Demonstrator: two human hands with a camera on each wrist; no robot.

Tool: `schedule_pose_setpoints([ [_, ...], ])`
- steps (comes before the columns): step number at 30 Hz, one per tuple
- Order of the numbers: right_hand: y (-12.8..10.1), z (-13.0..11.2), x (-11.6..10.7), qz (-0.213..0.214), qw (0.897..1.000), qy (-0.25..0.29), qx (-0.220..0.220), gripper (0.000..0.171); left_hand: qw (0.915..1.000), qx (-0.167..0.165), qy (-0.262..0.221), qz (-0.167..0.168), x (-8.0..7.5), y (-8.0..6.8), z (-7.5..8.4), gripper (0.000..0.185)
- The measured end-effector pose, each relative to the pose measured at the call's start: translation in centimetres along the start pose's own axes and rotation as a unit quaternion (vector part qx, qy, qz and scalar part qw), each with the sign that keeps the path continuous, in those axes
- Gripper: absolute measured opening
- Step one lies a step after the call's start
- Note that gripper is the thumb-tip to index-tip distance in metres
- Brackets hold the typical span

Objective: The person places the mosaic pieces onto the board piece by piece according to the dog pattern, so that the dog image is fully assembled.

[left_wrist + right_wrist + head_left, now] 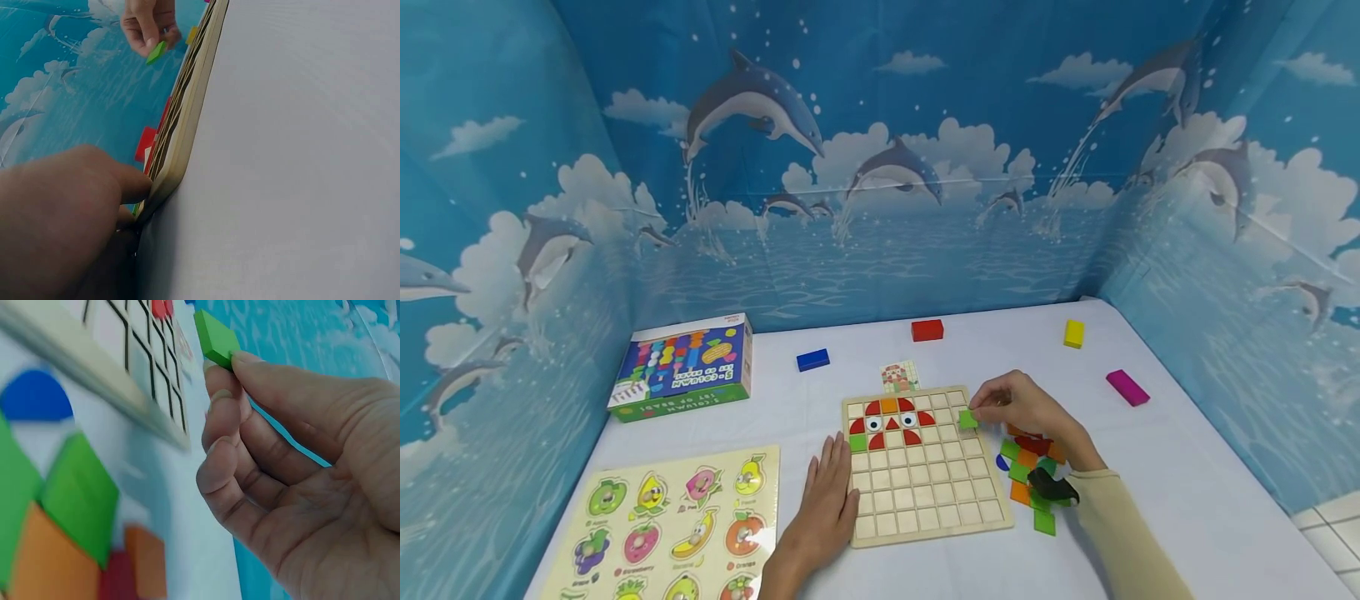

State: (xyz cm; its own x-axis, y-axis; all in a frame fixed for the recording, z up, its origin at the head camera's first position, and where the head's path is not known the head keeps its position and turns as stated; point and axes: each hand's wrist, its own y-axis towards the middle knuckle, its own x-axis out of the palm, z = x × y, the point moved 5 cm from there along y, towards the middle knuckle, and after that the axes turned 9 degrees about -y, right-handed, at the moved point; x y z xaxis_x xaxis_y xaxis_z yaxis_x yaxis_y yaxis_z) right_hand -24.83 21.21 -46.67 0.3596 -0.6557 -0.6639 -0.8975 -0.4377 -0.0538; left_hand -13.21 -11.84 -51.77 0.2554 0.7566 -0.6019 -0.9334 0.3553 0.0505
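While the fruit puzzle (673, 533) lies at the near left corner of the white table (1187, 467), its cardboard-pale face showing knobbed fruit cut-outs with small captions such as "Orange", a glossy blue box (683, 367) sits behind it near the left edge, its lettering upside down and too small to read surely. Beside the puzzle, the left hand (823, 508) lies flat with straight fingers pressed against the left edge of the wooden grid board (925, 475), holding nothing. That board is pale wood cut into square cells, with red, orange and green tiles filling part of its top rows. Over the board's upper right part, the right hand (1018, 404) pinches a small flat green square tile (967, 419) between thumb and fingertips, its other fingers curled. Just right of the board lies a loose pile of tiles (1030, 475), green, orange, red and blue. Blue, red, yellow and magenta blocks lie along the far edge.
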Motion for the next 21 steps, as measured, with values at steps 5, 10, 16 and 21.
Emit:
schedule_pose_setpoints([
  [5,0.8,-1.2,1.7,0.0,1.0,0.001,-0.027,0.005,0.9999,0.013,0.004,0.009,0.1,0.0,-0.2,0.069],
  [10,1.6,-2.1,3.5,0.007,0.998,-0.01,-0.06,0.004,0.9999,0.01,0.002,0.007,0.0,-0.1,0.0,0.068],
  [16,2.1,-2.7,4.8,0.026,0.997,-0.047,-0.046,0.006,0.9998,-0.01,0.015,-0.003,0.0,0.0,0.0,0.068],
  [21,2.1,-3.2,5.3,0.04,0.996,-0.066,-0.043,0.007,0.9999,0.01,0.008,0.011,0.1,-0.1,-0.4,0.069],
])
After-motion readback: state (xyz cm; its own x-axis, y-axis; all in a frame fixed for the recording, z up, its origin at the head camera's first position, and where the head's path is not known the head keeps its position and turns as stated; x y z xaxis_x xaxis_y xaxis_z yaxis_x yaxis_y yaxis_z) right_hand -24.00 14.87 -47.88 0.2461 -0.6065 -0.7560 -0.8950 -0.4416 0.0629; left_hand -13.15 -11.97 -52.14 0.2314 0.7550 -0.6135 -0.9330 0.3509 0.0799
